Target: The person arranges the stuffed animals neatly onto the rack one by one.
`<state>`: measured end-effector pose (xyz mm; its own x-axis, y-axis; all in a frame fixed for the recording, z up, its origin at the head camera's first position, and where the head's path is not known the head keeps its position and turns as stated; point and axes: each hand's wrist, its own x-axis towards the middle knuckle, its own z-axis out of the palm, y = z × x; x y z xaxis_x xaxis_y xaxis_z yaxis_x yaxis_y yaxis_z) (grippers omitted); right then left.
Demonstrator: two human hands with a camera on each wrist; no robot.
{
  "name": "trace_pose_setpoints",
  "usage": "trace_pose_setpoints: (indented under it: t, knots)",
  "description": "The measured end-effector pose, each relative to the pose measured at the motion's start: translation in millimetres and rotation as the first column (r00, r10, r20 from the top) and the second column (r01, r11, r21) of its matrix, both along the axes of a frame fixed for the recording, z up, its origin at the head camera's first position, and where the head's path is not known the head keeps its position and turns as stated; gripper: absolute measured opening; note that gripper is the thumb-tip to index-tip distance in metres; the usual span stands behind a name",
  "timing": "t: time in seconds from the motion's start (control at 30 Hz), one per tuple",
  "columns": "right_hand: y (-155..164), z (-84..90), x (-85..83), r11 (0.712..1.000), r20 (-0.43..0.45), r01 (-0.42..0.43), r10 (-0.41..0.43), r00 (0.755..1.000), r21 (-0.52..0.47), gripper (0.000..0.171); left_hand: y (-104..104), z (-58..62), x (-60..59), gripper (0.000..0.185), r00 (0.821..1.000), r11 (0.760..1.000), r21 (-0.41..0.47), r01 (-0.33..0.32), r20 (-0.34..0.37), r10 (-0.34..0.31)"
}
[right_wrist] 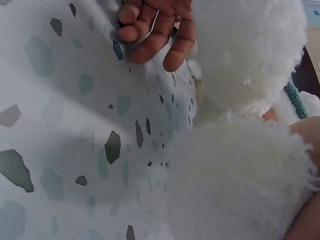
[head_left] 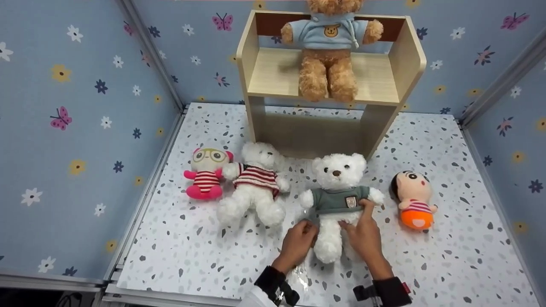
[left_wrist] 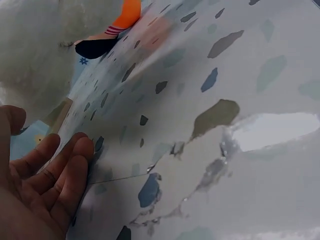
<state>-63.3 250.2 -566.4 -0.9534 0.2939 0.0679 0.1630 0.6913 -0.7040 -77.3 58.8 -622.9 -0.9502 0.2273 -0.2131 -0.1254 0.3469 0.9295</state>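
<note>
Teddy (head_left: pixel 328 40) on shelf (head_left: pixel 273 70), bear (head_left: pixel 335 204) before it, another bear (head_left: pixel 256 181) left, toy (head_left: pixel 207 179) beyond, doll (head_left: pixel 414 200) right

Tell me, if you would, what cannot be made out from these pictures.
Brown teddy bear: upper head cut off by the head view's top edge.
White teddy bear in the green sweater: one leg mostly hidden behind the right hand in the head view.
Sweater patch: design too small to read in the head view.
Right hand: mostly cut off by the right wrist view's right edge.
</note>
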Motion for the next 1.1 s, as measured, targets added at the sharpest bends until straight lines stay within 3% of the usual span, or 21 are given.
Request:
trace_pose_setpoints:
  t: [0.1, 0.3, 0.4, 0.87, 1.1]
  knots:
    - [-2, -0.1, 2.6, 1.000, -0.003, -0.010, 0.010, 1.000, -0.014, 0.075, 0, 3.4, 1.0, 0.019, 1.000, 1.000, 0.021, -0.004, -0.030, 0.005]
    - [-3, -0.3, 4.2, 0.999, 0.000, -0.019, 0.019, 1.000, -0.035, 0.076, 3, 10.7, 1.7, 0.023, 0.996, 0.983, 0.180, 0.042, -0.082, -0.028]
    - [-5, 0.0, 4.2, 0.999, -0.009, -0.020, 0.019, 1.000, -0.044, 0.077, 6, 13.6, -0.1, 0.026, 0.993, 0.975, 0.214, 0.065, -0.107, -0.043]
    - [-11, 3.4, 4.0, 0.996, -0.041, -0.030, 0.026, 0.999, -0.088, 0.080, 9, 29.3, -11.5, 0.042, 0.996, 0.994, 0.095, 0.053, -0.071, -0.047]
    - [-9, 4.4, 2.0, 0.994, -0.033, -0.034, 0.030, 0.999, -0.106, 0.081, 10, 40.3, -17.8, 0.044, 0.994, 0.998, 0.051, 0.025, -0.107, -0.019]
